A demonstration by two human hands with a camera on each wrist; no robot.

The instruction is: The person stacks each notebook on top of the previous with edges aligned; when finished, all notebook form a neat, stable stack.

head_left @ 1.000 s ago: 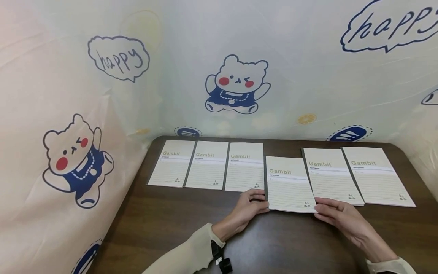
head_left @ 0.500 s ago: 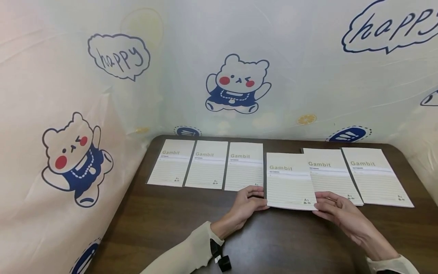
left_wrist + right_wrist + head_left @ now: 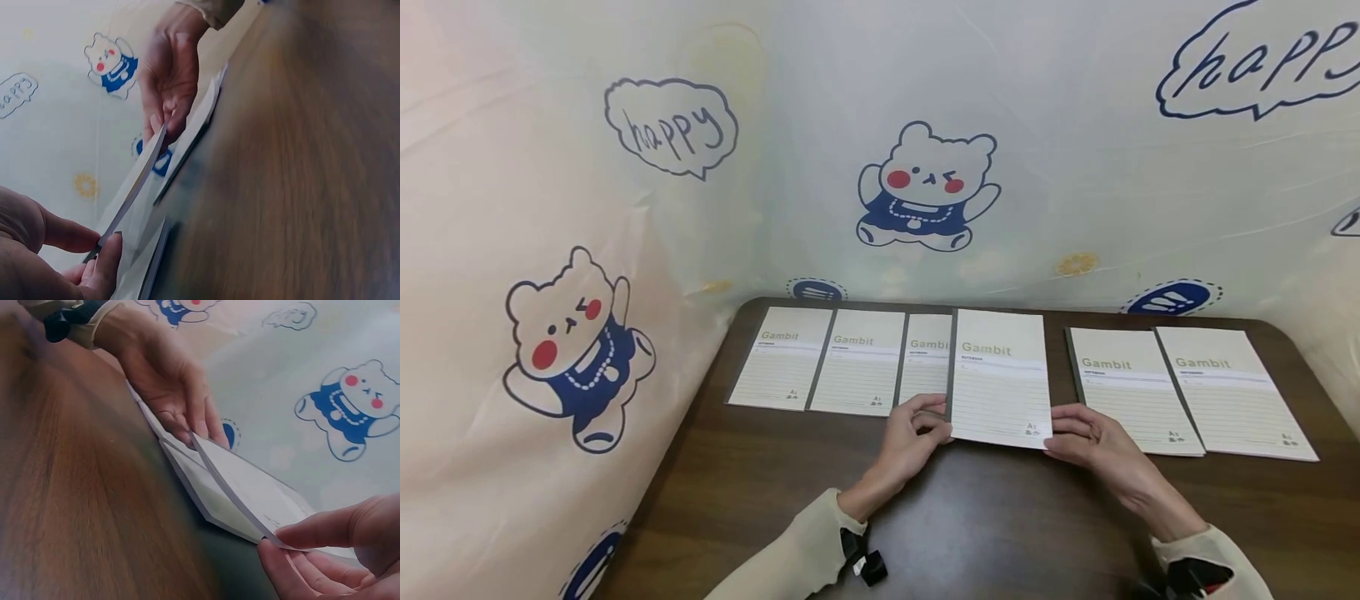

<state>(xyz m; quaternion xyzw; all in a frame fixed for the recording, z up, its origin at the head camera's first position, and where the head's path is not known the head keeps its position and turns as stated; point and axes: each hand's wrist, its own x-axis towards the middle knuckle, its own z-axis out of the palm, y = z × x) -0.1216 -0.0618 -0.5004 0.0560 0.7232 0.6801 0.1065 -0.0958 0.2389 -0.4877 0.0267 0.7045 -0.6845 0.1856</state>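
A white "Gambit" notebook (image 3: 1000, 383) with a dark spine is held between both hands, raised off the table as the wrist views show. My left hand (image 3: 910, 442) pinches its lower left corner, thumb on one face and fingers on the other. At the lower right corner my right hand (image 3: 1105, 454) pinches it the same way. The held notebook overlaps the right part of another notebook (image 3: 927, 358) lying behind it. In the left wrist view the held notebook (image 3: 134, 187) is seen edge-on, as is the notebook (image 3: 244, 494) in the right wrist view.
Two matching notebooks lie on the left, a far-left one (image 3: 781, 358) and its neighbour (image 3: 857, 362). On the right lie two more, an inner one (image 3: 1135, 392) and an outer one (image 3: 1236, 392). All are on the dark wooden table (image 3: 985, 517). A patterned curtain (image 3: 805, 125) hangs behind it.
Both hands have lifted the notebook and carried it left and away from the person. It no longer covers the inner right notebook and now overlaps the third one from the left.
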